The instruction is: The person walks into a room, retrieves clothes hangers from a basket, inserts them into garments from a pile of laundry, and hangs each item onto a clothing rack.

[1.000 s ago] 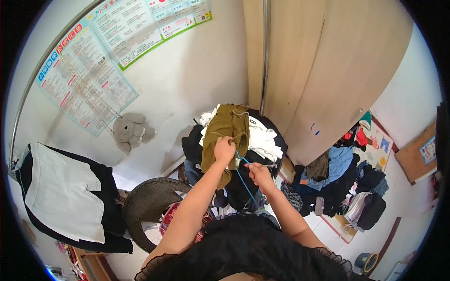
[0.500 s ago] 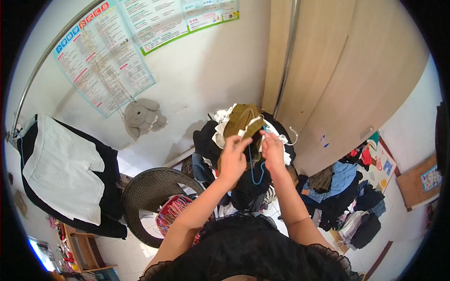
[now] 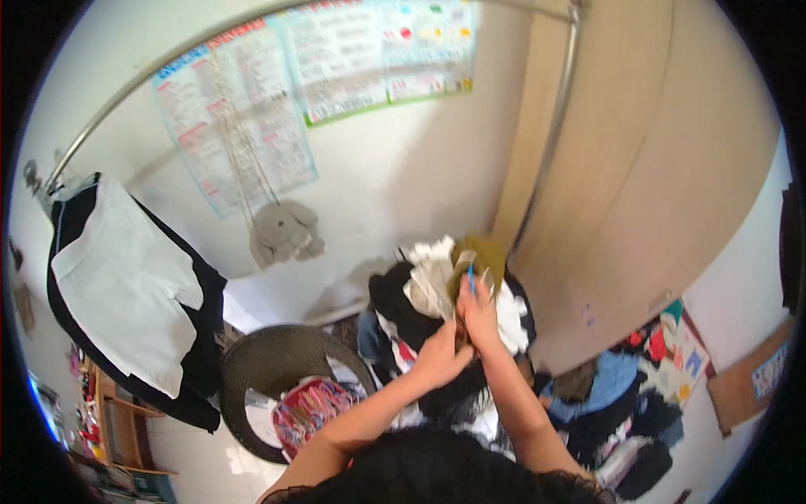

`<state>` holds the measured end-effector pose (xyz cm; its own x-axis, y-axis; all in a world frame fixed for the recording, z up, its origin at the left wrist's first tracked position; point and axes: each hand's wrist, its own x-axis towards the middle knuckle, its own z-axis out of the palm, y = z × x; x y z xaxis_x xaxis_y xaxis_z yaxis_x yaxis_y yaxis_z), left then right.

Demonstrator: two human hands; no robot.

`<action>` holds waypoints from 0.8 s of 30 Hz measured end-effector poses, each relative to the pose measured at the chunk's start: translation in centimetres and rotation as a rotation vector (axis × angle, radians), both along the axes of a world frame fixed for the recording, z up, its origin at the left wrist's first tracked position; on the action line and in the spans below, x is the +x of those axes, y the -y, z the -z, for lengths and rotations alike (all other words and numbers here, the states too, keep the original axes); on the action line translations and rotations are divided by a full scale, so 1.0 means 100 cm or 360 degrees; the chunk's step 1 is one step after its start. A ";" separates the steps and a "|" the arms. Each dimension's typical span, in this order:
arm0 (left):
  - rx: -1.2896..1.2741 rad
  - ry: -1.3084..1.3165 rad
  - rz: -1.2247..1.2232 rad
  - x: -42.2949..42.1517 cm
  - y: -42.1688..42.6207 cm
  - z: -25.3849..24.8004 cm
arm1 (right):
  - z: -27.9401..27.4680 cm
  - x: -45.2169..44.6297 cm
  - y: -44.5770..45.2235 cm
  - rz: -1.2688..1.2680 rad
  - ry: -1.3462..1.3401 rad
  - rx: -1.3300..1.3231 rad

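Note:
My right hand (image 3: 478,317) is closed round a blue clothes hanger (image 3: 471,277), of which only a short piece shows above the fingers. An olive-green garment (image 3: 485,254) hangs from that hand's grip, against the pile behind. Lower and to the left, my left hand (image 3: 441,357) appears closed on a lower edge of the same garment; motion blur hides its fingertips. Beneath both hands is a heap of clothes, with white garments (image 3: 510,315) on the right and black ones (image 3: 390,294) on the left.
A dark wicker chair (image 3: 252,353) holds a red basket of hangers (image 3: 315,407). White shorts (image 3: 126,281) hang from the metal rail (image 3: 180,55) at left. A grey plush toy (image 3: 285,231) hangs on the wall. More clothes (image 3: 617,378) lie beside the wooden cabinet (image 3: 638,168).
Both hands have moved lower in the view, and the left is now below the right. The hanger's blue loop, seen hanging below before, is hidden. The view has tilted up, showing more rail.

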<state>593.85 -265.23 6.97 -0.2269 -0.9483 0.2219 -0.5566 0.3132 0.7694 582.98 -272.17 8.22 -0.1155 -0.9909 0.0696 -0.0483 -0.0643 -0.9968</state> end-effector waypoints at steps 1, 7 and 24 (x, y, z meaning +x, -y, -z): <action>0.0002 -0.0059 0.0089 0.010 0.001 -0.014 | 0.003 -0.013 -0.003 -0.0244 -0.0287 -0.0015; -0.1233 0.0396 -0.0316 0.064 0.007 -0.130 | -0.145 -0.057 -0.051 -0.0978 -0.0854 -0.0324; -0.1746 0.0279 -0.0068 0.143 -0.014 -0.293 | -0.299 -0.040 -0.090 -0.0200 -0.1065 -0.1362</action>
